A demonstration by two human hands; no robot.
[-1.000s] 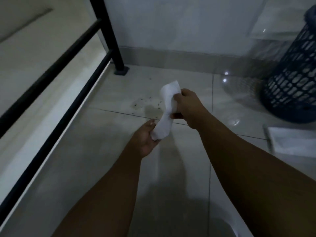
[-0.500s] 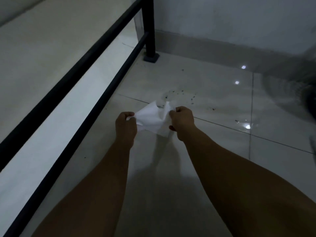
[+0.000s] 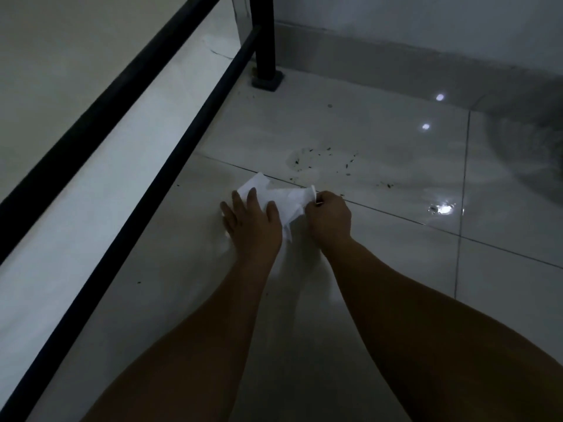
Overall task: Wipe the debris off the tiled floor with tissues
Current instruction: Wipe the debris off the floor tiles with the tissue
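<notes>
A white tissue (image 3: 285,197) lies spread on the glossy tiled floor (image 3: 380,263). My left hand (image 3: 251,220) rests flat on its left part, fingers apart, pressing it down. My right hand (image 3: 329,216) pinches the tissue's right edge between closed fingers. Small dark specks of debris (image 3: 323,161) lie scattered around a faint wet ring on the tile just beyond the tissue, a short way past a grout line.
A black metal railing (image 3: 170,95) runs diagonally along the left, its post (image 3: 264,41) footed near the wall skirting (image 3: 396,68). Beyond the railing is a lower pale surface. Light glints (image 3: 441,209) shine on the tiles to the right.
The tissue, held up between both hands before, is now down on the floor. My left hand has opened flat over it. The view has shifted left, so the dark basket is out of sight.
</notes>
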